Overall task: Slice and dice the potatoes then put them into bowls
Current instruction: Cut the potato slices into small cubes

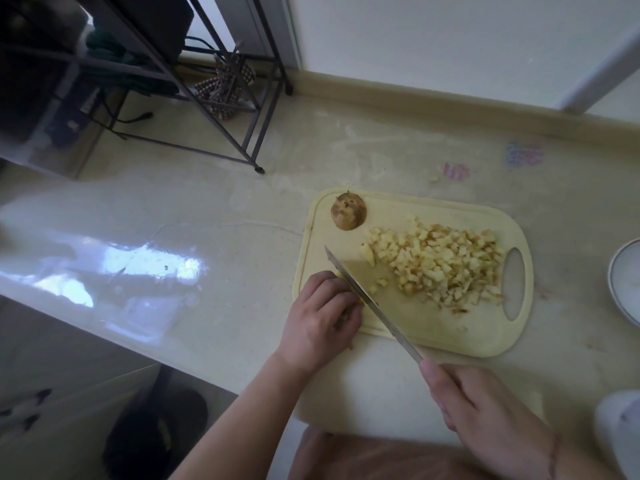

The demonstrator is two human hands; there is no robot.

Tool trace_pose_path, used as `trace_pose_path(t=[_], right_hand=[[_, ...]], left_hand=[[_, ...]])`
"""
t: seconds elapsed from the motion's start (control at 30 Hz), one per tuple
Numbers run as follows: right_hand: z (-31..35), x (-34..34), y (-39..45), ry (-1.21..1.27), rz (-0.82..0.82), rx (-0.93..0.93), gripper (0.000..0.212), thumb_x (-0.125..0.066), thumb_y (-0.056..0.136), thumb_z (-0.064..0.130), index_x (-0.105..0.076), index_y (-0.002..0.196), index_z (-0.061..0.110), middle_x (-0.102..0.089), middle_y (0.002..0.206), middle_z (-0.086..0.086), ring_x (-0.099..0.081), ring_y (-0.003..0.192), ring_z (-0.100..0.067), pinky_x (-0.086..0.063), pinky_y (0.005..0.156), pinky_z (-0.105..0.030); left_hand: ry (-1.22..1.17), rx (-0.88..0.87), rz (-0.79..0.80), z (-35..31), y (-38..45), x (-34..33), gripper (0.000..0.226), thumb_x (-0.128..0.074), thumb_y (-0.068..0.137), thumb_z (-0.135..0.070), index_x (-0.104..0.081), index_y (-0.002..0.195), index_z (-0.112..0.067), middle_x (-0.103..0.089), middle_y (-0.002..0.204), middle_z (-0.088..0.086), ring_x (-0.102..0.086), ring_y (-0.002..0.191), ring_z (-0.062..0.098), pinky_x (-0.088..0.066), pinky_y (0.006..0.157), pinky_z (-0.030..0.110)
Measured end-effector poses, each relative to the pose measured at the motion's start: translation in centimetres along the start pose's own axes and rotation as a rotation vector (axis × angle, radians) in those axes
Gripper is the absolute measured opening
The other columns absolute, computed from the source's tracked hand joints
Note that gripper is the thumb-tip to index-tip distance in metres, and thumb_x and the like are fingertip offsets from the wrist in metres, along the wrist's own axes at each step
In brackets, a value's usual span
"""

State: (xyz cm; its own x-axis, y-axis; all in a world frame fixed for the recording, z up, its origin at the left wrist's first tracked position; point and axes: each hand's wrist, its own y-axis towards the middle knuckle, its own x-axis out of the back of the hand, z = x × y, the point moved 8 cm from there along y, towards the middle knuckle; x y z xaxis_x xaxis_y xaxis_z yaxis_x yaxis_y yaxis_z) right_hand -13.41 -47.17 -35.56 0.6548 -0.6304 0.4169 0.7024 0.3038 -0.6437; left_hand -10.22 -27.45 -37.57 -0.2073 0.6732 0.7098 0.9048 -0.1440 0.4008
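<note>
Single head-worn wide-angle view is looking forward and steeply down from above the desk [214,209], near enough that both forearms are entering from the bottom edge. It is facing the far wall [450,46], with frame edges bowing.

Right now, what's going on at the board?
A person is dicing potato on the cutting board. The right hand holds the knife, blade down beside the left hand, which steadies a mostly hidden piece. A pile of diced potato is still on the board, a potato end sits at its far corner, and the bowl waits at right.
</note>
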Motion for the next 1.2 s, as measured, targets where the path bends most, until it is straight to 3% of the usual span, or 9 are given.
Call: trace_pose_path(t=[0.23,0.37,0.5,0.67,0.8,1.0,1.2], right_hand=[[-1.0,0.2,-0.7,-0.054,-0.006,-0.042,0.107,-0.006,0.051,0.102,-0.044,0.065,0.002,-0.058,0.062,-0.013,-0.051,0.055,-0.015,-0.043,0.067,-0.029],[-0.4,-0.2,0.3,-0.06,-0.038,0.028,0.095,-0.007,0.064,0.096,-0.04,0.06,0.007,-0.047,0.052,-0.004,-0.043,0.05,-0.008,-0.039,0.06,-0.027],[0.8,-1.2,2.3,-0.056,-0.075,0.096,0.092,-0.01,0.077,0.087,-0.044,0.062,0.003,-0.055,0.059,-0.014,-0.055,0.058,-0.018,-0.045,0.069,-0.038],[0.8,-0.2,2.8,-0.032,-0.084,0.049,0.089,-0.011,0.071,0.09,-0.041,0.056,0.007,-0.05,0.05,-0.012,-0.049,0.047,-0.018,-0.043,0.059,-0.035],[-0.4,1.1,2.2,0.033,-0.108,-0.004,0.079,-0.019,0.07,0.09,-0.038,0.056,0.015,-0.037,0.045,0.002,-0.034,0.04,-0.008,-0.035,0.05,-0.031],[0.5,0.2,1.4,0.035,-0.047,0.02,0.091,-0.018,0.064,0.096,-0.036,0.06,0.007,-0.035,0.046,0.001,-0.032,0.04,-0.007,-0.03,0.048,-0.029],[0.8,-0.6,0.0,-0.004,0.005,0.015,0.097,-0.015,0.06,0.098,-0.041,0.062,0.005,-0.046,0.049,-0.003,-0.042,0.047,-0.006,-0.043,0.06,-0.035]], left_hand=[[-0.011,-0.004,-0.007,0.1,-0.1,-0.1,0.005,-0.076,0.087,-0.005,-0.075,0.086,0.0,-0.071,0.094,0.01,-0.066,0.095,0.033,-0.055,0.087,0.038],[-0.017,0.002,-0.008,0.2,0.0,0.0,0.005,-0.078,0.085,-0.003,-0.076,0.087,0.001,-0.072,0.095,0.01,-0.067,0.096,0.033,-0.055,0.088,0.037],[-0.026,0.005,-0.005,0.2,0.1,0.0,0.007,-0.079,0.083,-0.002,-0.076,0.089,0.0,-0.072,0.097,0.01,-0.067,0.098,0.032,-0.055,0.089,0.038],[-0.009,-0.01,-0.001,0.2,0.0,0.0,0.004,-0.077,0.086,-0.004,-0.074,0.085,-0.001,-0.068,0.092,0.009,-0.063,0.094,0.031,-0.054,0.088,0.036],[-0.011,0.005,0.0,0.3,-0.1,0.0,0.006,-0.077,0.087,-0.005,-0.073,0.085,-0.001,-0.065,0.091,0.009,-0.062,0.094,0.03,-0.052,0.089,0.035],[-0.02,0.024,-0.007,0.1,-0.3,0.7,0.01,-0.076,0.087,-0.008,-0.072,0.087,0.001,-0.066,0.093,0.01,-0.062,0.095,0.031,-0.052,0.09,0.032],[0.009,0.033,-0.008,0.5,-0.9,0.9,0.009,-0.08,0.084,-0.006,-0.074,0.086,0.0,-0.068,0.093,0.01,-0.063,0.094,0.031,-0.053,0.089,0.036]])
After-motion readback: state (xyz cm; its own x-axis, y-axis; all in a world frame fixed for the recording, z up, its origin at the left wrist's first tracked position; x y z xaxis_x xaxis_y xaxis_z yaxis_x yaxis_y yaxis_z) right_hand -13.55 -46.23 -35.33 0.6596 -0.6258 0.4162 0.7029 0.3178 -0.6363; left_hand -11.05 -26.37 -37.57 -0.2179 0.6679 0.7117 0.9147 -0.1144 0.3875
